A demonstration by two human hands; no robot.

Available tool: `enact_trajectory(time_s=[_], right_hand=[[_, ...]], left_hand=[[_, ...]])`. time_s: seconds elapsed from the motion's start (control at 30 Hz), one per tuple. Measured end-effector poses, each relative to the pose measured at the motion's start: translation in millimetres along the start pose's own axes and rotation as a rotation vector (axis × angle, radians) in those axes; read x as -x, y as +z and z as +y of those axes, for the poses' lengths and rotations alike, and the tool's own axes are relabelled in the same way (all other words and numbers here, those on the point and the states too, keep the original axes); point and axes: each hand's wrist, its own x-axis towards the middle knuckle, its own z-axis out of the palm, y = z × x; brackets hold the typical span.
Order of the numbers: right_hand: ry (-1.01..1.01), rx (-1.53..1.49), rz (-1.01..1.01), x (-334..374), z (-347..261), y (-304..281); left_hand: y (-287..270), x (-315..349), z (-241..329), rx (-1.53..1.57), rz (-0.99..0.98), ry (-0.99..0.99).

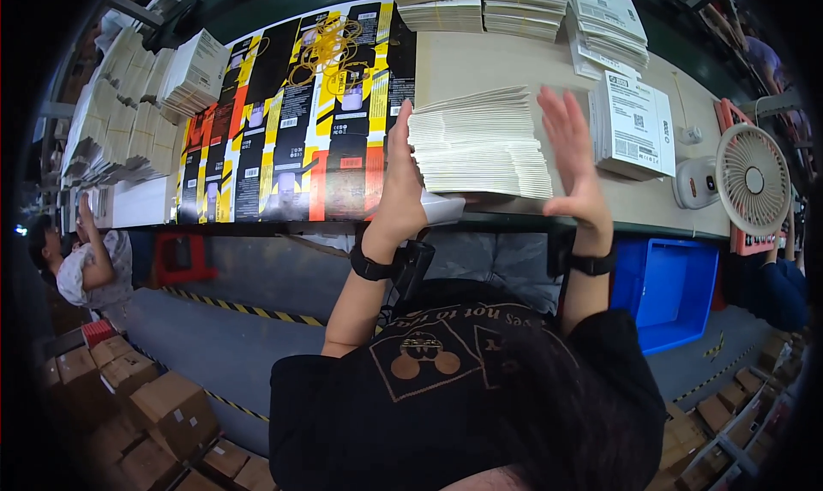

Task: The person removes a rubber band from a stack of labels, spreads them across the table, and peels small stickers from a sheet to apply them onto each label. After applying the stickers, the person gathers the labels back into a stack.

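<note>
Nearest lies a black printed T-shirt (351, 418); ahead, on the beige tabletop (480, 62), a stack of thin white paper pieces (482, 144) stands between open palms: left hand (400, 181) against it, right hand (579, 170) just beside, neither gripping. Squaring seems underway; next calls for even palm pressure.

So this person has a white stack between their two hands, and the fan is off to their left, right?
Not quite: the head view shows the fan off to the person's right, not their left. The white stack is indeed between the left hand and the right hand.
</note>
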Motion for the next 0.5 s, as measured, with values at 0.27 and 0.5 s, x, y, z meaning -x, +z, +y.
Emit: enact_trajectory(time_s=[0.27,0.5], right_hand=[[0.588,-0.418,0.035,11,35,37],[0.255,-0.093,0.146,-7,19,55]], left_hand=[[0,-4,6,-0.13,-0.011,0.004],[-12,-1,26,0.152,0.055,-0.042]])
